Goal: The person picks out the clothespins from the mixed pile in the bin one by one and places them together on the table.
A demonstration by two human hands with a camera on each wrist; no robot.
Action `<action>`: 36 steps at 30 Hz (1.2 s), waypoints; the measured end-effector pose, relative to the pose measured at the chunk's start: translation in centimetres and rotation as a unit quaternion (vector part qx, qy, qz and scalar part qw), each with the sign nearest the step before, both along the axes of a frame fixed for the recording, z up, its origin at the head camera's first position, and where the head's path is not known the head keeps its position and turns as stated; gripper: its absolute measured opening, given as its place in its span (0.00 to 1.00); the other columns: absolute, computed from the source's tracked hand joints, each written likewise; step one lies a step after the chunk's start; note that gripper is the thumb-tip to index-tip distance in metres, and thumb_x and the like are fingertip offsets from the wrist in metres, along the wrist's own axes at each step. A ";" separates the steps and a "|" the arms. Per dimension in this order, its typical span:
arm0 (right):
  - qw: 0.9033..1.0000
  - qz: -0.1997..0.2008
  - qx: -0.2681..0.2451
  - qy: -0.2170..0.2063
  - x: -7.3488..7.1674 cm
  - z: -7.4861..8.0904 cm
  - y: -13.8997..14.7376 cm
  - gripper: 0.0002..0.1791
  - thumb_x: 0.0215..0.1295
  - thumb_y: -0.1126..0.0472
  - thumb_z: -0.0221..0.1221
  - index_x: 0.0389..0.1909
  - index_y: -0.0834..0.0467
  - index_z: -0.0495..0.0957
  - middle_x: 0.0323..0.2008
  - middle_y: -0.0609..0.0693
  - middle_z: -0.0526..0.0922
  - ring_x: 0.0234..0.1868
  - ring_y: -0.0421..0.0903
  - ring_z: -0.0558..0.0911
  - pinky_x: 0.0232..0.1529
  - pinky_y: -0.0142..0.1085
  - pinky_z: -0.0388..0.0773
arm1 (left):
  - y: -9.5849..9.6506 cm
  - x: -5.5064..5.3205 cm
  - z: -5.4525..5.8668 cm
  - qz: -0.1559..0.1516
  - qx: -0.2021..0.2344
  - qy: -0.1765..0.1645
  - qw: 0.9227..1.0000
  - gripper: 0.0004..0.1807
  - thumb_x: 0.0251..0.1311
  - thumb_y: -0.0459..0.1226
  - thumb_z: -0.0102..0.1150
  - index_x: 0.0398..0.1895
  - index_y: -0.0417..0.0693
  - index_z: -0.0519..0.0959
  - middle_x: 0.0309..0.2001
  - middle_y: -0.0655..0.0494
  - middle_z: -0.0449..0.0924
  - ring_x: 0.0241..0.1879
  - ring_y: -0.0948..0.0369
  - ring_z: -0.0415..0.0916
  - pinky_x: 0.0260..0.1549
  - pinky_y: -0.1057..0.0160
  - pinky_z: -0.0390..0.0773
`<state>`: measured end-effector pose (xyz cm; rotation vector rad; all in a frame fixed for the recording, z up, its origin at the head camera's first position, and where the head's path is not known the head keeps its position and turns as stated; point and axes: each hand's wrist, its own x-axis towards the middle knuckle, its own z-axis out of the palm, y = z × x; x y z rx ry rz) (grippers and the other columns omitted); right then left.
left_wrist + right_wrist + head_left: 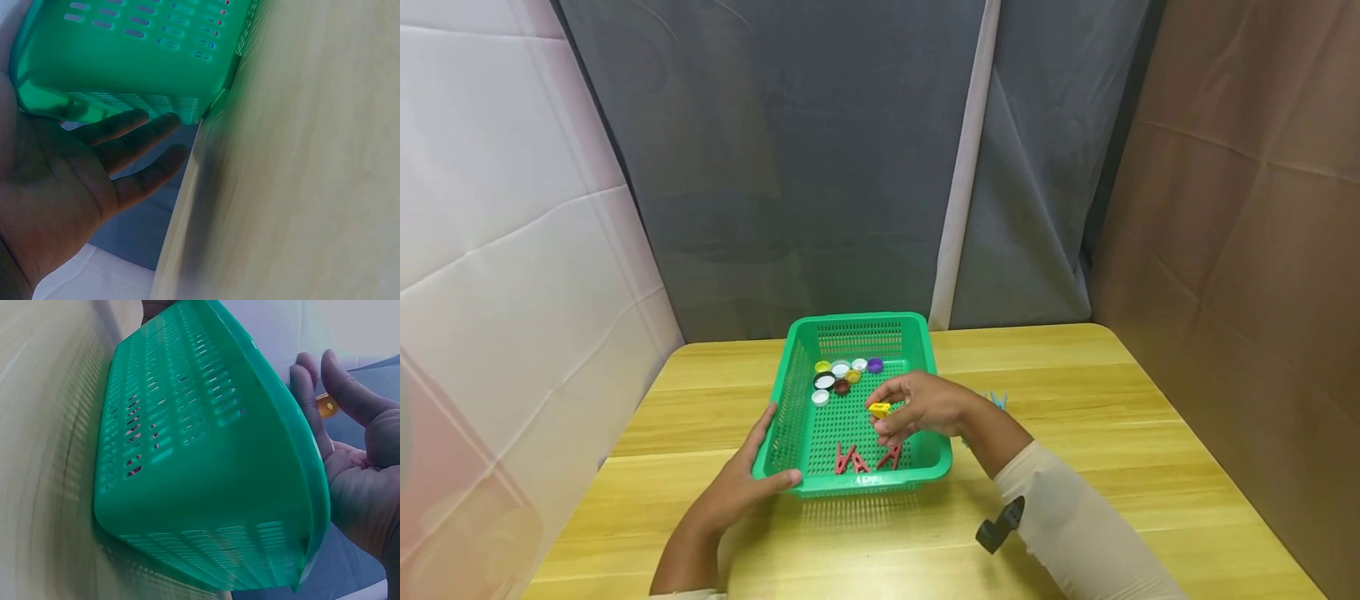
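A green plastic basket point(934, 367) stands on the wooden table. My left hand point(733, 492) holds its near left corner, thumb over the front rim and a finger along the left rim. In the left wrist view, the other fingers point(134, 147) stretch beside the outer wall. Above the basket's right half, my right hand point(917, 408) pinches a yellow clothespin point(880, 410) between thumb and fingers. Red clothespins point(844, 458) lie inside along the near wall. Several bottle caps, among them a purple one point(875, 366) and a dark red one point(842, 387), are grouped toward the back left.
Light blue clothespins point(997, 400) lie on the table right of the basket, partly hidden behind the right forearm. A dark strap end point(1000, 525) hangs at the right sleeve. Grey curtains point(850, 167) close the back, with cloth walls on both sides.
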<state>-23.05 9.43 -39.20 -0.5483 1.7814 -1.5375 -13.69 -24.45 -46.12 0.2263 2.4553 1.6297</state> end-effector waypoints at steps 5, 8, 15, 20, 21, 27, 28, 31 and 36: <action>1.000 0.014 -0.017 -0.004 -0.1 0.2 0.3 0.21 0.81 0.64 0.62 0.68 0.69 0.75 0.66 0.63 0.77 0.57 0.55 0.92 0.69 0.57 0.80 | -0.1 -0.1 0.0 0.000 -0.004 0.000 1.000 0.65 0.66 0.45 0.73 0.92 0.71 0.33 0.90 0.36 0.35 0.85 0.27 0.48 0.75 0.22 0.60; 0.999 0.026 -0.025 0.002 -0.1 0.4 0.6 0.21 0.84 0.59 0.59 0.67 0.70 0.75 0.68 0.61 0.78 0.68 0.59 0.86 0.72 0.55 0.79 | -0.1 -0.1 0.0 -0.002 -0.004 0.000 1.000 0.65 0.66 0.45 0.73 0.92 0.71 0.33 0.90 0.36 0.35 0.85 0.27 0.48 0.75 0.22 0.59; 1.000 0.018 -0.023 0.006 0.0 0.6 1.4 0.25 0.80 0.63 0.63 0.72 0.65 0.71 0.72 0.63 0.73 0.68 0.63 0.86 0.66 0.54 0.85 | -0.1 -0.1 -0.1 -0.004 -0.003 0.001 1.000 0.65 0.67 0.45 0.72 0.92 0.71 0.33 0.90 0.36 0.35 0.84 0.27 0.49 0.75 0.22 0.60; 0.999 -0.013 0.004 0.044 0.5 0.9 2.1 0.36 0.70 0.65 0.71 0.76 0.60 0.69 0.70 0.66 0.73 0.51 0.57 0.91 0.51 0.51 0.91 | -0.1 0.0 -0.1 -0.004 -0.005 0.004 1.000 0.65 0.67 0.44 0.72 0.92 0.71 0.33 0.90 0.36 0.36 0.84 0.27 0.49 0.75 0.22 0.59; 0.998 -0.022 0.012 0.057 0.5 1.0 2.2 0.36 0.69 0.65 0.72 0.76 0.59 0.70 0.69 0.67 0.74 0.50 0.56 0.91 0.49 0.51 0.91 | -0.1 0.0 -0.1 -0.004 -0.005 0.004 1.000 0.65 0.67 0.44 0.72 0.92 0.71 0.33 0.90 0.36 0.36 0.84 0.27 0.49 0.75 0.22 0.59; 0.992 -0.064 0.020 0.108 1.1 1.1 3.2 0.38 0.64 0.67 0.76 0.74 0.57 0.74 0.72 0.65 0.69 0.59 0.59 0.84 0.46 0.47 0.91 | 0.0 -0.1 -0.1 -0.004 -0.004 0.005 1.000 0.65 0.67 0.44 0.73 0.92 0.71 0.33 0.90 0.36 0.35 0.85 0.27 0.48 0.75 0.21 0.58; 0.991 -0.069 0.013 0.112 1.1 1.1 3.5 0.38 0.63 0.68 0.76 0.74 0.58 0.74 0.72 0.65 0.69 0.61 0.60 0.82 0.46 0.46 0.91 | 0.0 -0.1 -0.1 -0.003 -0.004 0.005 1.000 0.65 0.66 0.44 0.73 0.92 0.71 0.33 0.90 0.36 0.35 0.85 0.27 0.47 0.75 0.21 0.58; 0.988 -0.080 -0.005 0.135 1.4 0.9 4.2 0.40 0.63 0.69 0.75 0.76 0.60 0.73 0.76 0.65 0.69 0.70 0.64 0.78 0.52 0.44 0.89 | 0.0 -0.1 -0.1 -0.002 -0.005 0.004 1.000 0.65 0.66 0.44 0.73 0.92 0.70 0.33 0.90 0.36 0.35 0.85 0.27 0.47 0.75 0.21 0.58; 0.978 -0.101 -0.008 0.185 2.0 0.5 5.9 0.40 0.68 0.69 0.71 0.80 0.63 0.69 0.83 0.65 0.65 0.81 0.69 0.68 0.64 0.43 0.85 | -0.1 -0.1 -0.1 0.000 -0.008 0.000 1.000 0.65 0.66 0.44 0.73 0.92 0.70 0.33 0.90 0.36 0.35 0.85 0.27 0.47 0.75 0.21 0.58</action>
